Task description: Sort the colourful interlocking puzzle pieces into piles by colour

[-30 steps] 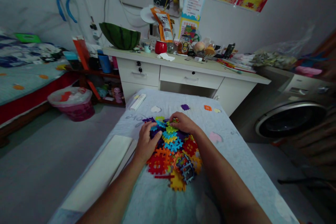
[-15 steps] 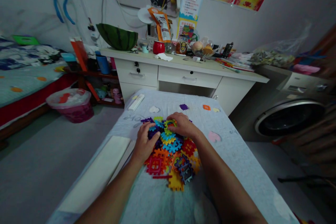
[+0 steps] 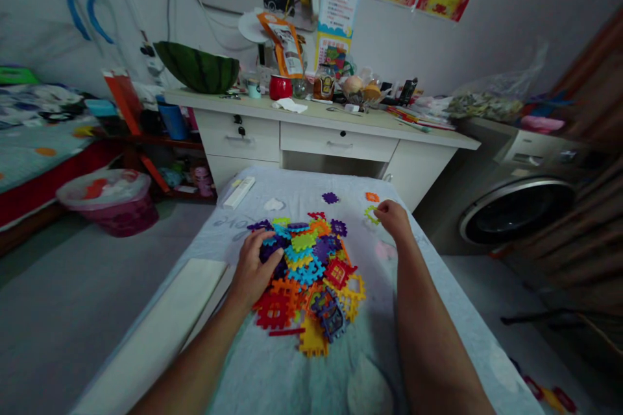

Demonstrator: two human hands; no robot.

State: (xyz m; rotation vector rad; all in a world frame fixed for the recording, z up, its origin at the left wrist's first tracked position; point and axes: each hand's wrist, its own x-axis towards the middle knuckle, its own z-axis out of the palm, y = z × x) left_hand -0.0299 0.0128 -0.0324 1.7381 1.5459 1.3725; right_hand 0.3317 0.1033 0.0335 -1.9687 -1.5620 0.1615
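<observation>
A heap of colourful interlocking plastic tiles [image 3: 311,272] lies on a low table covered with a pale cloth [image 3: 428,285]. My left hand [image 3: 252,267] rests on the heap's left side, fingers curled over a dark purple tile [image 3: 272,251]. My right hand [image 3: 392,217] is out to the right of the heap, fingers closed, pinching a light green frame tile [image 3: 372,214] down at the cloth. An orange tile [image 3: 372,197] and a purple tile [image 3: 330,198] lie singly beyond it.
A white flat box [image 3: 160,331] lies along the table's left edge, and a white tube [image 3: 239,192] at its far left. Behind stand a cluttered white desk [image 3: 335,133] with half a watermelon [image 3: 197,68], a pink bin [image 3: 109,201] at left and a washing machine [image 3: 516,217] at right.
My right hand has left the top of the heap and moved right with the green frame tile. My left hand stays on the heap. The view has shifted a little to the right.
</observation>
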